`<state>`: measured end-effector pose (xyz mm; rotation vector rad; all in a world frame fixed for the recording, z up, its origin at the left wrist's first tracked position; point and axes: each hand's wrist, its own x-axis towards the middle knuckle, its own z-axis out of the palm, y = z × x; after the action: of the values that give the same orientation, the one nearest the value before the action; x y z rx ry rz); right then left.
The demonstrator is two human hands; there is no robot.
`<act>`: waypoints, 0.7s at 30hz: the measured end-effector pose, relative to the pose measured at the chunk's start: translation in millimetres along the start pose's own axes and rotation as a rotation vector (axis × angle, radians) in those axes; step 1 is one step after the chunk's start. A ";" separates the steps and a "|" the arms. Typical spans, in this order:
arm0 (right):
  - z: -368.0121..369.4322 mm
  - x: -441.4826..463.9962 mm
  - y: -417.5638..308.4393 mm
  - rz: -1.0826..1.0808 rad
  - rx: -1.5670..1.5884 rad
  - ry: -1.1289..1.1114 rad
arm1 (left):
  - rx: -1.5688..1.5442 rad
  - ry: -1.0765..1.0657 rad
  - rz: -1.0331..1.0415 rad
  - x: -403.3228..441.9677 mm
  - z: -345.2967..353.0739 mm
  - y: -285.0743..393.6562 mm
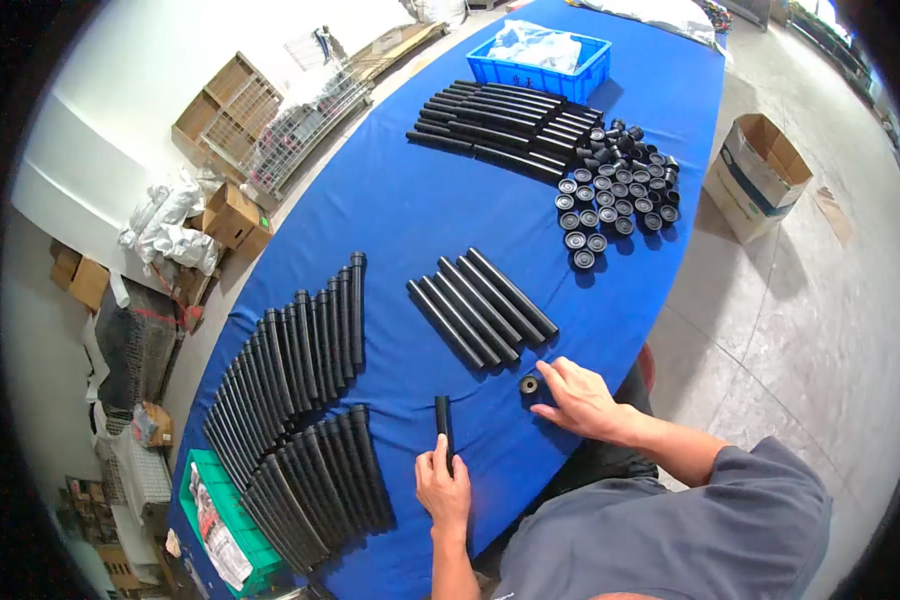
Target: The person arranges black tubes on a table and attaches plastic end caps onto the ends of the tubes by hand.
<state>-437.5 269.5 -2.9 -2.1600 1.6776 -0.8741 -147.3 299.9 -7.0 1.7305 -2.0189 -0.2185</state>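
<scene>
My left hand (443,484) is closed around the lower part of a short black tube (443,415), whose far end points away from me. To the right, my right hand (582,400) reaches over the blue cloth with thumb and forefinger apart. Between and just beyond those fingertips is a small round black cap (529,385) with a hole in its middle; I cannot tell whether they touch it. Several loose black tubes (483,308) lie side by side beyond my hands. Tubes with wider collars at one end (305,350) lie in two rows to the left.
A pile of black round caps (620,190) lies at the far right, beside more stacked tubes (500,120). Behind them stands a blue crate (588,72) with plastic bags. A green basket (260,550) is at the near left. An open carton (755,190) stands on the floor.
</scene>
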 end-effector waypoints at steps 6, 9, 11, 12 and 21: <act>17.0 -31.1 -50.4 -0.175 0.501 -0.366 | -0.032 -0.003 -0.023 6.0 2.3 -0.4; 58.4 -11.6 -57.9 -0.157 0.692 -0.299 | -0.043 -0.018 -0.053 15.5 4.2 2.4; 79.3 8.5 -57.6 -0.156 0.668 -0.243 | -0.039 -0.001 -0.071 13.4 5.0 -3.9; 79.8 20.3 -59.1 -0.174 0.615 -0.360 | -0.116 -0.005 -0.157 12.0 6.2 -7.6; 119.2 89.9 -79.7 -0.079 1.108 -1.101 | -0.915 -0.071 -0.552 -21.7 -50.7 -24.4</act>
<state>-289.7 190.4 -25.8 -1.3837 0.3655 -0.3028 -101.0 325.2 22.0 1.5736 -1.0973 -1.1771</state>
